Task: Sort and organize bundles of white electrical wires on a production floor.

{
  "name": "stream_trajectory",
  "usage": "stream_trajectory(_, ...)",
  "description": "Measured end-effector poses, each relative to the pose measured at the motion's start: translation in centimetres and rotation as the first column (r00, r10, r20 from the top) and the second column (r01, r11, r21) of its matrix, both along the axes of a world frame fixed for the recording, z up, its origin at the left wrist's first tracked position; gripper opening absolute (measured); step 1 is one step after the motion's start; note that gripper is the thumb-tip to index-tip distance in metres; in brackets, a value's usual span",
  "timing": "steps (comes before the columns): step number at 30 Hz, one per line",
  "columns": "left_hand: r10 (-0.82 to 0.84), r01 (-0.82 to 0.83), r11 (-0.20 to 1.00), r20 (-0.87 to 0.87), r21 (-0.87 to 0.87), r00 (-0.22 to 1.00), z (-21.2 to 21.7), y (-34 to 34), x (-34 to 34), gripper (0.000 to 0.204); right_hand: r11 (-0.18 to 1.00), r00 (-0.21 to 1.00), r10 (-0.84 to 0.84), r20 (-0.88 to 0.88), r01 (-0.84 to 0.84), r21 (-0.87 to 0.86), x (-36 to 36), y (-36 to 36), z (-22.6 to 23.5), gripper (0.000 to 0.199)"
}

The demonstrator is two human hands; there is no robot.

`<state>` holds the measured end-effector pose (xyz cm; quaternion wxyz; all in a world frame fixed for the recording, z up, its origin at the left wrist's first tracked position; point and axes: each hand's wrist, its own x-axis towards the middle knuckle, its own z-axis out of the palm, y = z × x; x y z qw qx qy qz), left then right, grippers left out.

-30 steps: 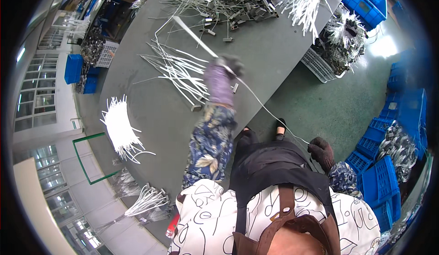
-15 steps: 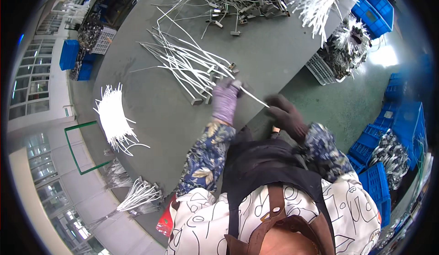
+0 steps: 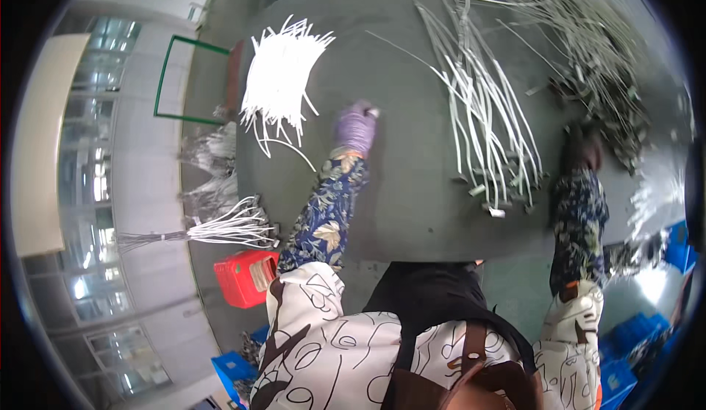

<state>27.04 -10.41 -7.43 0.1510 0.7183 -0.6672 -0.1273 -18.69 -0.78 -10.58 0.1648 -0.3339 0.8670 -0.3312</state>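
My left hand (image 3: 357,128), in a purple glove, hovers over the grey table between two groups of white strands. Its fingers look curled in, with a small pale spot at their tips that I cannot make out. Nearest to it lies a thick bundle of loose white tubes (image 3: 279,79). My right hand (image 3: 585,149), in a dark glove, reaches to the edge of a tangled pile of thin cables with connectors (image 3: 607,94); blur hides its fingers. Between the hands lie several white-sleeved cables (image 3: 482,119), their small connectors toward me.
The grey table (image 3: 390,211) curves round in front of me. Past its left side are a tied bunch of white cables (image 3: 228,226), a red container (image 3: 243,277) and a green frame (image 3: 158,79). More white strands (image 3: 658,197) lie at the right, with blue crates (image 3: 636,333) below.
My view has turned. My left hand has left the sleeved cables and moved toward the white tubes. My right hand has let go of a white strand's end and gone to the cable pile.
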Motion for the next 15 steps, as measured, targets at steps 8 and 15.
stream_trajectory(8, 0.298, -0.423, 0.903, 0.61, 0.068, 0.734, 0.7, -11.3, 5.8, 0.056, 0.986, 0.993, -0.091, -0.081, 0.078, -0.145, -2.1, 2.3, 3.1, 0.041)
stream_trajectory(15, 0.179, -0.351, 0.927, 0.665, 0.133, 0.725, -1.5, -13.7, 11.2, 0.033, 0.979, 0.991, -0.129, 0.034, 0.133, -0.158, 0.0, 1.3, 3.1, 0.037)
